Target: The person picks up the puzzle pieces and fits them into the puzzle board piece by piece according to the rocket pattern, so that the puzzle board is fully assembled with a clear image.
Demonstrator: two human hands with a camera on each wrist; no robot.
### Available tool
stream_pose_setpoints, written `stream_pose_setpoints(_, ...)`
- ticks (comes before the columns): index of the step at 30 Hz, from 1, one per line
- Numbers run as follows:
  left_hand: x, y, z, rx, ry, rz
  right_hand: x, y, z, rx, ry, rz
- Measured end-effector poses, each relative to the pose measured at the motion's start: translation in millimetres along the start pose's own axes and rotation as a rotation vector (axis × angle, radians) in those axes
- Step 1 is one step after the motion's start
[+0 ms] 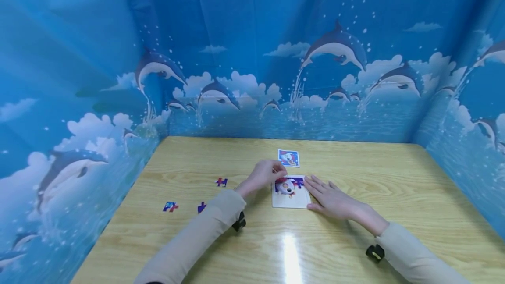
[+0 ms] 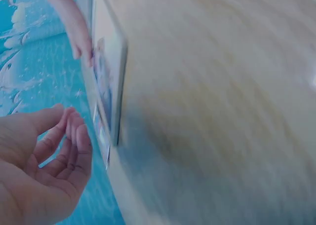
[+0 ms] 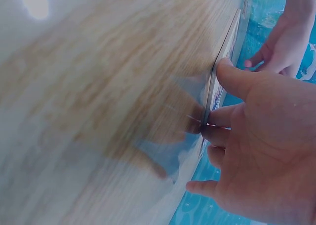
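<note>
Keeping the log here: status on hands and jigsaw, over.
Left hand at far left corner of jigsaw board, grip unclear. Right hand touching board's right edge. Jigsaw partly assembled. Left sleeve partly covering one loose piece.

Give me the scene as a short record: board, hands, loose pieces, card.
Puzzle board: partly filled
Left hand: by the board's far edge, fingers bent; whether it holds a piece cannot be told
Right hand: fingers extended, touching the board's right side
Loose pieces: three visible left of the board, one partly hidden by the left sleeve
Picture card: on the table, beyond the board
</note>
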State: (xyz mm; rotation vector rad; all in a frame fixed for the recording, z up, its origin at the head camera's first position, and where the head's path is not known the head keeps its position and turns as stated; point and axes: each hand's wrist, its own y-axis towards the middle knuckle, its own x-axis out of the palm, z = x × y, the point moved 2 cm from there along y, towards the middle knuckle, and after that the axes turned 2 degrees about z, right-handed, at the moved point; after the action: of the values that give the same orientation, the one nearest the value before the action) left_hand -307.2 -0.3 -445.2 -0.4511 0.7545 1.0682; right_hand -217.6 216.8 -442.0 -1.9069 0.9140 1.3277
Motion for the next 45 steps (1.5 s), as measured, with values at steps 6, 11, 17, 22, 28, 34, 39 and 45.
stream_pose_setpoints(6,-26.2,-5.3,-5.6,-0.024,-0.122,0.074,-1,-0.6,0,0.007,0.006,-0.005)
stream_pose_setpoints(11,-47.3,-11.4,-17.4,0.006,-0.176,0.11,-1,-1.5,0,0.003,0.005,-0.008)
stream_pose_setpoints(17,-69.7,-22.1,-42.9,0.013,-0.191,0.142,1,-1.7,0,-0.003,0.002,-0.002)
stream_pose_setpoints(22,-87.0,-36.5,-68.3,0.027,-0.153,0.143,1,-1.2,1,0.004,-0.002,-0.002)
stream_pose_setpoints(28,-101.0,-58.5,-91.6,-0.032,-0.074,0.14,0,-0.9,0,0.002,0.003,0.0)
stream_pose_setpoints(34,-107.2,-76.1,-109.5,-0.065,-0.026,0.111,0,-1.3,-1,0.0,0.002,-0.001)
stream_pose_setpoints(39,-109.8,-84.2,-120.6,-0.063,0.014,0.096,0,-1.1,-2,-0.003,0.007,0.001)
stream_pose_setpoints(45,-112.8,-89.6,-127.2,-0.076,0.041,0.056,0,-1.3,-1,-0.005,0.005,0.003)
